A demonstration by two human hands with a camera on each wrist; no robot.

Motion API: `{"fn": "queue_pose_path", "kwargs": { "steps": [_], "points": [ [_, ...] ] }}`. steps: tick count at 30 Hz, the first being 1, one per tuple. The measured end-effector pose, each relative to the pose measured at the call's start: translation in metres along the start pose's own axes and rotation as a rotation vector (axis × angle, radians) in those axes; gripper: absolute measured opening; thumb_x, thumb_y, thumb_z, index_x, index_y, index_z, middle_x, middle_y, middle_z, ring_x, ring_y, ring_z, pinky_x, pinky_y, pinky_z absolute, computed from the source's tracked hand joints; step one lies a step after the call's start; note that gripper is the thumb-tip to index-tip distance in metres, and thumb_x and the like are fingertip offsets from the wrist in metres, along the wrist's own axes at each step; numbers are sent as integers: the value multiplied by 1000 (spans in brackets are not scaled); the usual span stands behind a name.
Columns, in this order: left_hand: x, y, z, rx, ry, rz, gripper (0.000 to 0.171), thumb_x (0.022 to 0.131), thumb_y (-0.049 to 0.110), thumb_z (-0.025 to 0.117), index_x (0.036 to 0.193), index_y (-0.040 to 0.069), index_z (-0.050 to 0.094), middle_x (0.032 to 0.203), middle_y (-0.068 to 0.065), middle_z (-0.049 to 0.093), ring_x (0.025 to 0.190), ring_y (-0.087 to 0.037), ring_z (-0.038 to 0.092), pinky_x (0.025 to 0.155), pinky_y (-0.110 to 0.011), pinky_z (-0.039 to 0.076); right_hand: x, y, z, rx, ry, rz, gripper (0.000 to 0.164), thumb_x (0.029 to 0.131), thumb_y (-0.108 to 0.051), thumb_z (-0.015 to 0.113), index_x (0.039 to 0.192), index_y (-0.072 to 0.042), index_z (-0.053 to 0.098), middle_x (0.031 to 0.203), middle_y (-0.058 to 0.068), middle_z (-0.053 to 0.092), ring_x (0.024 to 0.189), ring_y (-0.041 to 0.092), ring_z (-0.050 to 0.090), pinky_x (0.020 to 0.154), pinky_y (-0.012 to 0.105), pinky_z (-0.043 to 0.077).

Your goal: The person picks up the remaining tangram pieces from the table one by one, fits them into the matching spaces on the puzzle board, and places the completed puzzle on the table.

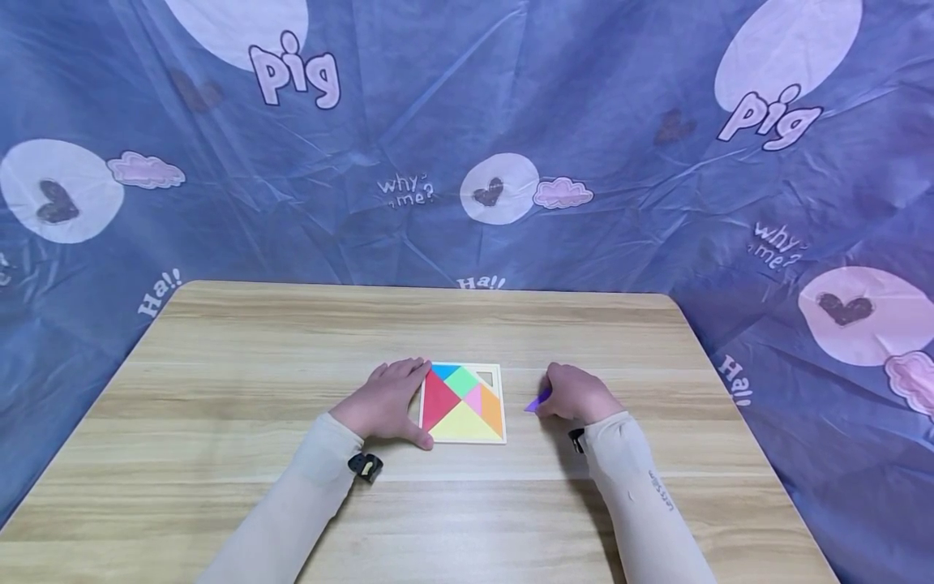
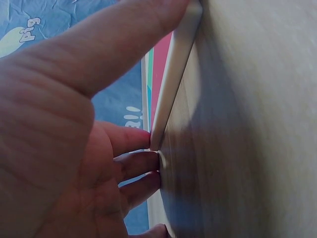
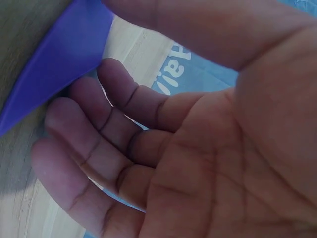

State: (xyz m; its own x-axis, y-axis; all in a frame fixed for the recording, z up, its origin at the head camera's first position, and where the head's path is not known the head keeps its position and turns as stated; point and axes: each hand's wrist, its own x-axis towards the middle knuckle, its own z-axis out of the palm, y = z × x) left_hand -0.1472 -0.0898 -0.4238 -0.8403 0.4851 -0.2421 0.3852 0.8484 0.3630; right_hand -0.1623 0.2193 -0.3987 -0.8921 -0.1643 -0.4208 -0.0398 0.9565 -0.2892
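Observation:
A square tangram tray (image 1: 467, 442) with a pale rim lies on the table. It holds a red triangle (image 1: 439, 399), a yellow triangle (image 1: 463, 426), and blue, green, pink and orange pieces; a small slot at its far right corner is bare. My left hand (image 1: 390, 401) grips the tray's left side, thumb at the near corner and fingers at the far one. To the right of the tray, my right hand (image 1: 580, 393) pinches a purple tangram piece (image 3: 64, 54), its pointed end towards the tray. Part of that piece is hidden behind the thumb.
The wood-grain table (image 1: 467, 519) reaches back to a blue printed cloth (image 1: 438, 122) hanging behind it and along both sides. Dark wrist cameras (image 1: 366, 466) sit at both cuffs.

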Motion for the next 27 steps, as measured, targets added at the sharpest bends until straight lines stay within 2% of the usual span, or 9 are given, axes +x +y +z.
{"fn": "queue_pose_path", "kwargs": {
  "steps": [11,20,23,27],
  "points": [
    [0,1,-1,3,0,5,124,57,67,78,152,9,22,155,-8,26,142,-25,21,115,-46,16,2,2,2,34,74,6,35,75,-33,78,92,-6,63,81,2,62,71,19,53,63,33,44],
    [-2,1,-1,-18,7,13,123,57,65,79,151,8,23,154,-9,27,142,-26,21,115,-48,16,10,1,9,82,165,59,46,78,-48,72,94,-7,60,83,5,61,69,20,53,60,33,43],
    [-2,1,-1,-9,-4,3,124,58,66,78,152,9,22,155,-7,26,142,-25,20,115,-46,16,10,0,9,85,167,49,45,80,-46,71,96,-7,57,83,5,60,70,21,54,63,35,44],
    [-2,1,-1,-10,-2,1,123,58,67,78,152,10,22,155,-7,26,142,-24,20,115,-46,15,7,-2,6,63,145,20,38,81,-33,73,100,-4,56,85,7,60,74,22,55,70,39,47]
  ]
}}
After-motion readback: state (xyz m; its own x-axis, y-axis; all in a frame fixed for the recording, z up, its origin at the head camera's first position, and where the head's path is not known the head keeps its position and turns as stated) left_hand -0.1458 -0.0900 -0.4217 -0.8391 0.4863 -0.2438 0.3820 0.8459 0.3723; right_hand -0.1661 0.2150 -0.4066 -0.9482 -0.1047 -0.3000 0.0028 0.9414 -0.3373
